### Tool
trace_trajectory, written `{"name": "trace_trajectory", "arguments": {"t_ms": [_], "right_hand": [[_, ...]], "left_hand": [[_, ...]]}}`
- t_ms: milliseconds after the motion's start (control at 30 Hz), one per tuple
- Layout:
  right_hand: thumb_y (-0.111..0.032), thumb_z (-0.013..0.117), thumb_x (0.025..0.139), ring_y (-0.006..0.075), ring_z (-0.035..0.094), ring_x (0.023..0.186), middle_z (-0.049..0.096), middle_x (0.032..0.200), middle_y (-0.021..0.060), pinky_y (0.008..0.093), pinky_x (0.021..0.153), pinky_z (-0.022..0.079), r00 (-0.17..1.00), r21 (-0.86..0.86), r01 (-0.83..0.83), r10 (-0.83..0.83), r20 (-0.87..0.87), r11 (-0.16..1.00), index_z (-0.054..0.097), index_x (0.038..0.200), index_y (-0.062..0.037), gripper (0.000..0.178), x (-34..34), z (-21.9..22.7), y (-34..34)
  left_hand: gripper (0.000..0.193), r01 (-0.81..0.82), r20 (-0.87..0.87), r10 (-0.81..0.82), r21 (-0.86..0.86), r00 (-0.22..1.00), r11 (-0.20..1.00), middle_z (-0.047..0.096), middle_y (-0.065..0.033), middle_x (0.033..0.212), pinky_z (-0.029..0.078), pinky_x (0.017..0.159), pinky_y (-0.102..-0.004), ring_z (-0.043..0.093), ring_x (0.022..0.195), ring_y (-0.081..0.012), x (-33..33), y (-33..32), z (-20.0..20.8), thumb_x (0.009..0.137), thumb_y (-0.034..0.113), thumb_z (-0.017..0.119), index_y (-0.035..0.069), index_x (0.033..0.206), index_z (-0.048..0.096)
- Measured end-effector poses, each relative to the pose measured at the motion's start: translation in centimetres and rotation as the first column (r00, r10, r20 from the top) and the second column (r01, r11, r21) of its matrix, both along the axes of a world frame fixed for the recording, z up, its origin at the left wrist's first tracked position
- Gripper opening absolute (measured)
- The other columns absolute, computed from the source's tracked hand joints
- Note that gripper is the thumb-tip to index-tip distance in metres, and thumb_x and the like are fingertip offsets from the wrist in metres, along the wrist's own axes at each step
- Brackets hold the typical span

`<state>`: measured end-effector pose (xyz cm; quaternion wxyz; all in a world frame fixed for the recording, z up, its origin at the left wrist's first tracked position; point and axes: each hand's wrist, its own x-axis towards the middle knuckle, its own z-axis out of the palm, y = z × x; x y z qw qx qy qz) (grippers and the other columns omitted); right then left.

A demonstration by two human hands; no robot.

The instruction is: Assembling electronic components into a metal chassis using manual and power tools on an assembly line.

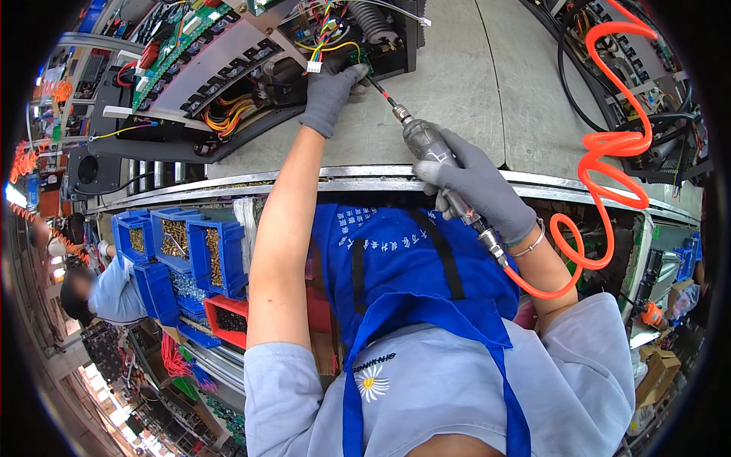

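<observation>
My right hand (478, 183), in a grey glove, is wrapped round a dark air screwdriver (428, 142). An orange coiled air hose (601, 164) joins the tool's rear end. Its bit points up and left into the corner of an open machine chassis (397, 61). At the bit's tip are the closed fingers of my gloved left hand (329, 95), beside a small green circuit board (358, 59). What those fingers pinch is hidden. Just above the left hand hangs a white connector plug (314, 67) on a bundle of coloured wires (326, 34).
Blue bins (207, 255) of screws and a red bin (227, 320) stand below the metal bench edge, left of my arm. A tall green circuit board (179, 57) is on the chassis's left side. Another wired unit (647, 68) sits far right. A person (114, 293) works at left.
</observation>
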<state>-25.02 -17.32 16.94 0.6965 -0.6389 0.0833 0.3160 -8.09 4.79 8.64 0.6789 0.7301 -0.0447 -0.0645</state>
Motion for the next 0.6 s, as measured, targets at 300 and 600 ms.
{"name": "trace_trajectory", "arguments": {"t_ms": [300,600], "right_hand": [[-0.033,0.074,0.078,0.0110,0.058,0.059,0.060,0.085,0.0082,0.0263,0.052,0.048,0.895,-0.460,0.088,0.133,0.427,0.884,0.031,0.147,0.0003,0.088,-0.2,-2.5,-0.3],[-0.028,0.069,0.085,0.0110,0.059,0.051,0.058,0.074,0.0084,0.0246,0.043,0.049,0.995,0.191,0.100,-0.095,-0.036,0.977,0.036,0.143,-0.0038,0.071,-0.6,-0.5,0.8]], "left_hand": [[0.031,0.024,0.146,-0.055,0.210,0.988,0.977,0.071,-0.0082,0.093,0.052,0.075,-0.0264,0.065,0.081,-0.0131,-0.1,-0.6,-0.2,0.084,0.012,0.070,-0.005,0.110,0.065],[0.032,-0.036,0.219,-0.003,0.176,0.976,0.984,0.071,-0.0091,0.086,0.051,0.069,-0.0266,0.063,0.075,-0.0115,0.4,0.7,-1.3,0.085,0.016,0.072,-0.003,0.109,0.066]]}}
